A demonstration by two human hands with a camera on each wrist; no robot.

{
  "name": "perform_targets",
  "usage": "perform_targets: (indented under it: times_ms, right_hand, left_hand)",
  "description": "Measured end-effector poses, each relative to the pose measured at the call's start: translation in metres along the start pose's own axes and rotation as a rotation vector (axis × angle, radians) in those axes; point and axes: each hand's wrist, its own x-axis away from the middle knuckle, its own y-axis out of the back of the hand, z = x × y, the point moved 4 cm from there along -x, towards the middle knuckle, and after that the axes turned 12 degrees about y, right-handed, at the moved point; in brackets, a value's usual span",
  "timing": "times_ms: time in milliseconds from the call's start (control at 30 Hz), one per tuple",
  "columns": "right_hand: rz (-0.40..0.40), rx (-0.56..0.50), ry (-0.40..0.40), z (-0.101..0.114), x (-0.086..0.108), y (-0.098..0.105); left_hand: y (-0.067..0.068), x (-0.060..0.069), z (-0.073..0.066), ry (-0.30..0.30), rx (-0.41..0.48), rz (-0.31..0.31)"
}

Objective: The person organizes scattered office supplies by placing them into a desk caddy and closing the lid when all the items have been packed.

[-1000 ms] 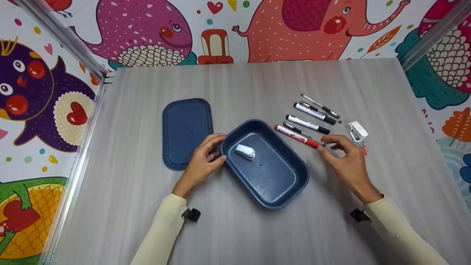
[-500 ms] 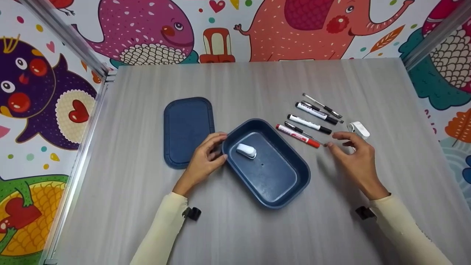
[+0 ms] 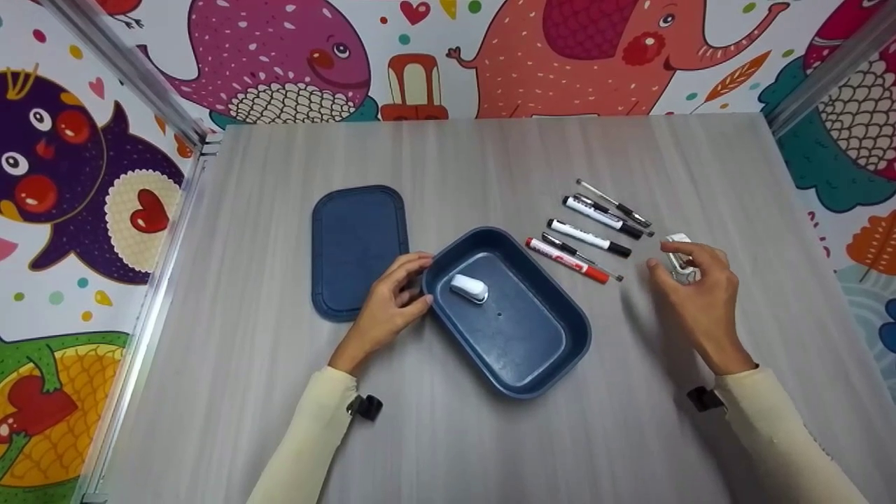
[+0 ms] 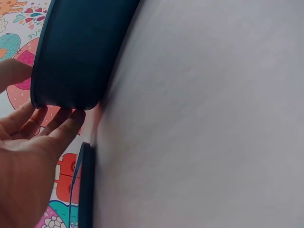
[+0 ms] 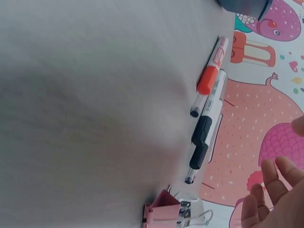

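Note:
A dark blue plastic box (image 3: 518, 388) stands uncovered on the table, a small white rounded object (image 3: 469, 288) lying inside near its left end. My left hand (image 3: 383, 304) holds the box's left end, thumb at the rim and fingers against the outer wall in the left wrist view. Over the right side hovers my right hand (image 3: 700, 301), fingers apart and holding nothing. Partly hidden beneath it is a white item with metal parts (image 3: 677, 240), which looks like a small stapler. A pink binder clip (image 5: 164, 213) lies by it in the right wrist view.
The blue lid (image 3: 359, 252) lies flat left of the box. Right of the box are a red marker (image 3: 567, 260), black-capped white markers (image 3: 588, 236) and several slim pens (image 3: 614, 201). A patterned wall panel (image 3: 560, 63) borders the table's back.
My right hand has moved right, away from the red marker's end to above the white item with metal parts. The left hand and the box have stayed in place.

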Motion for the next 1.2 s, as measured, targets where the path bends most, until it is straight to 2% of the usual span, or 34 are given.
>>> perform_targets:
  times_ms: [333,733,900,1200]
  right_hand:
    - [0.017,0.080,-0.086,-0.017,-0.003,0.007]
    - [0.094,0.110,-0.219,-0.032,-0.003,0.015]
    - [0.105,0.132,-0.242,-0.038,-0.003,0.018]
    - [0.097,0.174,-0.225,-0.048,-0.005,0.018]
  left_hand:
    - [-0.001,0.000,-0.001,-0.003,0.018,0.008]
    - [-0.001,-0.002,-0.001,-0.004,0.004,0.000]
    - [-0.001,-0.002,-0.001,0.001,0.005,-0.003]
    - [0.000,0.000,0.001,0.003,-0.002,-0.009]
